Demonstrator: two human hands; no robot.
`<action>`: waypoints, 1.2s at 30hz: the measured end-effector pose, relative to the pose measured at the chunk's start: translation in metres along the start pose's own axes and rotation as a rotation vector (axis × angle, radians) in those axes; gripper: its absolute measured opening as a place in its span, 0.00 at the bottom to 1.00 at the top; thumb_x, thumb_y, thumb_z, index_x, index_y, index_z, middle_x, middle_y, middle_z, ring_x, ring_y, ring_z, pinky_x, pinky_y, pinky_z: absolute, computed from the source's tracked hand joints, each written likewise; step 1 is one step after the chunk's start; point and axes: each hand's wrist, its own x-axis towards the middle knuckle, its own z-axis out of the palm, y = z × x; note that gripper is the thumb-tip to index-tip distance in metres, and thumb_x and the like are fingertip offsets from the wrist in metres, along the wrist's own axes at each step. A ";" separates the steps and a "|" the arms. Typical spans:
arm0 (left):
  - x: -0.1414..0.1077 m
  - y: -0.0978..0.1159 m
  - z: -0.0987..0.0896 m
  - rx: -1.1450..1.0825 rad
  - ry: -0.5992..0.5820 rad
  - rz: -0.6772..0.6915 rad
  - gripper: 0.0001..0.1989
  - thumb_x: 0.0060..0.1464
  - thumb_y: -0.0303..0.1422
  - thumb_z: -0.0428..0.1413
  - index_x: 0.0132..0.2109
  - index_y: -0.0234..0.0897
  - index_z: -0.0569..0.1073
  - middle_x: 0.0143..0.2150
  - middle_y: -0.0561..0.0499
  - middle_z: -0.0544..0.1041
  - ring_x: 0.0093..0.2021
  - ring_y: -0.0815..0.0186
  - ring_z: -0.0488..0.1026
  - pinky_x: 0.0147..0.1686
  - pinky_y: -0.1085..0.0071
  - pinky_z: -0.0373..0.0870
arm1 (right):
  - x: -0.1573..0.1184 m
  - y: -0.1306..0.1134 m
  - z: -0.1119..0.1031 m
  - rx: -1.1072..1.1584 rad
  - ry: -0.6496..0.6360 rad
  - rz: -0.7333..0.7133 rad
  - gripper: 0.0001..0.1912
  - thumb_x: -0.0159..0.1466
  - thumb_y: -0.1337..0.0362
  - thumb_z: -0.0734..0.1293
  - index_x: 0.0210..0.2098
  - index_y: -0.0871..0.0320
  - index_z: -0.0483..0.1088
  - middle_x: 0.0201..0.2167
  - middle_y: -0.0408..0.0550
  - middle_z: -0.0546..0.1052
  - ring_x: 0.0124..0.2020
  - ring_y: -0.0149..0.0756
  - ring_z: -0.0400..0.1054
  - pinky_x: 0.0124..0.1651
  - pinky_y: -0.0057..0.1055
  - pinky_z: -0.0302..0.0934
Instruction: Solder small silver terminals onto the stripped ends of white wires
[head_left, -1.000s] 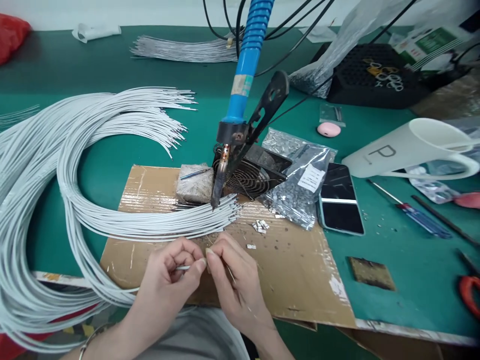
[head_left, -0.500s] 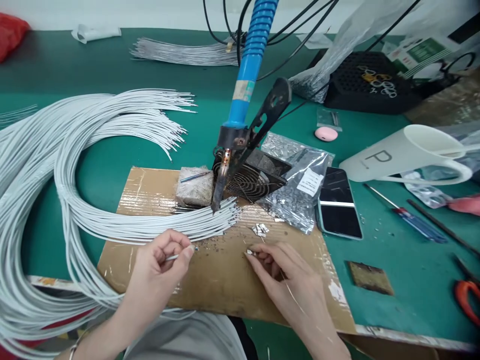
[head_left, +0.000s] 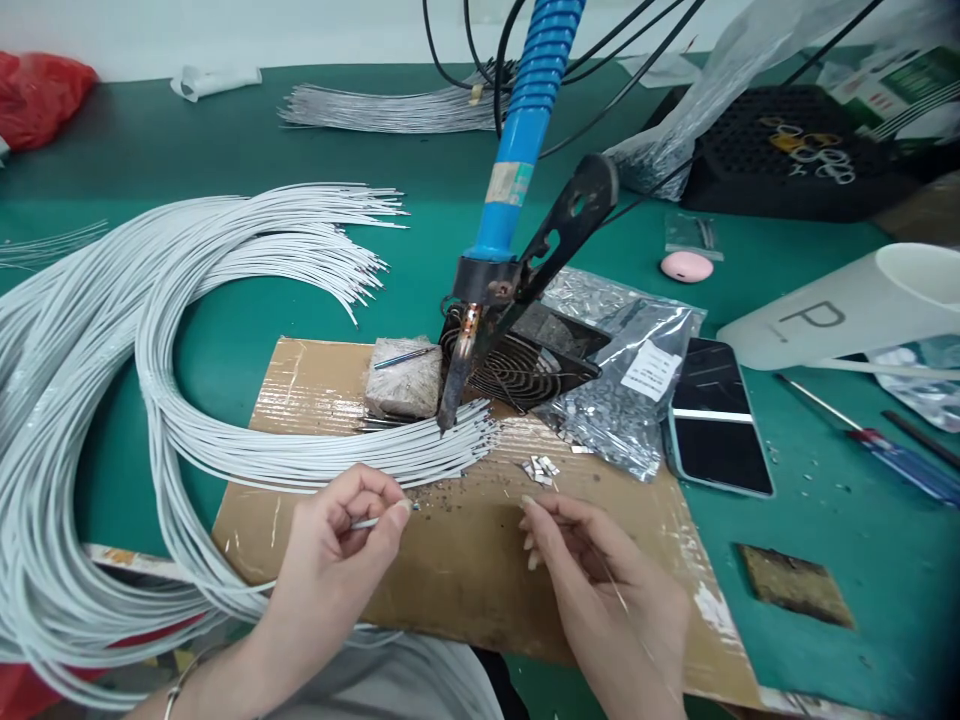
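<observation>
Head view, and the left hand [head_left: 337, 560] has a white cable [head_left: 365, 523] pinched between thumb and forefinger, its end just poking out over the cardboard [head_left: 465, 580], near and left of centre. Over on the right, the right hand [head_left: 611, 590] has thumb and forefinger close together, a thin strand [head_left: 621, 598] lying across it; whether those tips hold anything small, I can't tell. Just far of them sit loose white pieces [head_left: 541, 468], light enough, I'd judge, for one careless knuckle to scatter.

Now watch the iron [head_left: 496, 225]! It leans far of both hands, tip down over the bundle [head_left: 322, 450]; touching or just above, can't say. If it's hot, a nudge to that bundle or a slip in the bracket [head_left: 541, 268] could scorch the white coating, and a far reach could mean burnt fingers. Dark crumbs [head_left: 442, 495] near the cable's end could cling if it dips. And a slack pinch would let the cable roll, turning its end off line.
</observation>
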 end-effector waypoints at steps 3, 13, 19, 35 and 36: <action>-0.001 0.002 0.002 -0.008 0.019 -0.025 0.09 0.55 0.35 0.66 0.33 0.35 0.75 0.22 0.60 0.64 0.22 0.74 0.52 0.21 0.79 0.49 | 0.001 -0.018 0.010 0.207 -0.019 0.104 0.03 0.67 0.62 0.74 0.38 0.54 0.81 0.25 0.43 0.80 0.22 0.29 0.74 0.25 0.20 0.71; 0.001 -0.005 -0.002 0.109 -0.022 0.002 0.09 0.57 0.36 0.63 0.33 0.36 0.76 0.23 0.55 0.69 0.23 0.70 0.56 0.22 0.76 0.50 | 0.002 -0.054 0.030 0.469 -0.141 0.287 0.04 0.64 0.62 0.75 0.34 0.54 0.84 0.22 0.43 0.79 0.21 0.31 0.72 0.24 0.24 0.70; 0.001 -0.008 -0.003 0.108 -0.078 -0.002 0.09 0.59 0.37 0.62 0.33 0.37 0.76 0.27 0.53 0.72 0.25 0.70 0.58 0.22 0.75 0.49 | 0.006 -0.060 0.034 0.532 -0.221 0.237 0.04 0.63 0.66 0.75 0.32 0.53 0.84 0.25 0.43 0.78 0.20 0.27 0.69 0.23 0.21 0.66; 0.001 0.013 0.010 0.108 -0.013 -0.062 0.05 0.51 0.32 0.65 0.30 0.37 0.77 0.30 0.51 0.77 0.27 0.69 0.66 0.27 0.75 0.59 | 0.006 -0.054 0.038 0.518 -0.234 0.188 0.05 0.65 0.66 0.74 0.32 0.53 0.83 0.26 0.42 0.77 0.20 0.27 0.64 0.21 0.23 0.57; 0.001 0.013 0.010 0.111 -0.012 -0.063 0.05 0.51 0.32 0.64 0.29 0.37 0.77 0.31 0.51 0.78 0.27 0.69 0.65 0.26 0.74 0.59 | 0.006 -0.054 0.037 0.511 -0.232 0.184 0.05 0.65 0.66 0.75 0.32 0.53 0.83 0.26 0.42 0.76 0.20 0.27 0.64 0.21 0.24 0.57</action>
